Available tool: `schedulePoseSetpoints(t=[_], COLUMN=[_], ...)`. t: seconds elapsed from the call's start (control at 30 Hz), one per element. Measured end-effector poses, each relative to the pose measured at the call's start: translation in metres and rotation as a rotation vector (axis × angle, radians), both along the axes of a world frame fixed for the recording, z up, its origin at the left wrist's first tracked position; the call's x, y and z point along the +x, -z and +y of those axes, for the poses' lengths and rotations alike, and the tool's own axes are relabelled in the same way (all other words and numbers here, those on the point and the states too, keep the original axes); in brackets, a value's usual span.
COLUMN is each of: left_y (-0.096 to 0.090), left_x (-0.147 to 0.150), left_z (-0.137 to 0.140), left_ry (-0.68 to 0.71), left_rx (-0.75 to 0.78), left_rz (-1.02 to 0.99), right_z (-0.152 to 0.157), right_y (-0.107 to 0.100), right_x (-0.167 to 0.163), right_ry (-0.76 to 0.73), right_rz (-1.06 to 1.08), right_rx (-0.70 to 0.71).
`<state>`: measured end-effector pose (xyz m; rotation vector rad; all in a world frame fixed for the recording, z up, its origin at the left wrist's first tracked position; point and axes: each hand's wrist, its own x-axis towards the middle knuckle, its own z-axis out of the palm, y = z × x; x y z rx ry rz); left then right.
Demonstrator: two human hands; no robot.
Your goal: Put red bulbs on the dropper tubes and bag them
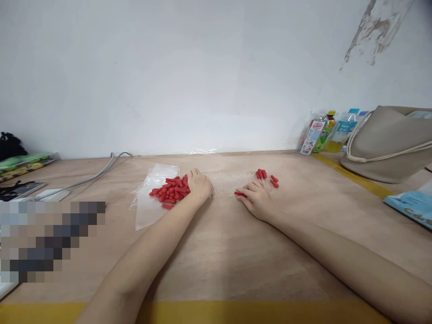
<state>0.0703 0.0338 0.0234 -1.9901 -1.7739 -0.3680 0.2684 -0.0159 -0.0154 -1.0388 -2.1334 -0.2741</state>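
Between my hands lies a row of thin clear plastic tubes (224, 183), set side by side on the wooden table. My left hand (201, 184) rests at the row's left end with bent fingers; what lies under them is hidden. Right beside it, a heap of small red rounded rubber-looking pieces (173, 191) sits on a clear plastic bag (148, 213). My right hand (257, 198) is closed on one red piece (240, 194), held by the thumb and fingers at the near side of the row. Several red pieces (261, 173) stand together at the row's right end.
Two loose red pieces (274, 181) lie just right of the row. Bottles (342, 130) and a carton (312, 137) stand against the wall, beside a beige bag (388, 144). A blue packet (413, 204) lies at right. A grey cable (91, 175) crosses the left side.
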Motion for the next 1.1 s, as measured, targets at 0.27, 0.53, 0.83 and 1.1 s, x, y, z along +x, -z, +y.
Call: schedulePoseSetpoints(t=[0.27, 0.53, 0.83, 1.1], left_y=[0.0, 0.026, 0.028, 0.029], left_x=[-0.019, -0.038, -0.034, -0.034], left_z=[-0.045, -0.052, -0.05, -0.048], left_ry=[0.426, 0.698, 0.786, 0.818], left_rx=[-0.102, 0.041, 0.101, 0.108], left_rz=[0.052, -0.074, -0.097, -0.055], right_z=[-0.002, 0.001, -0.003, -0.013], right_y=[0.0, 0.0, 0.001, -0.003], right_x=[-0.002, 0.0, -0.002, -0.012], right_ry=[-0.058, -0.09, -0.141, -0.142], right_rz=[0.038, 0.078, 0.066, 0.168], right_rx=[0.01, -0.043, -0.066, -0.166])
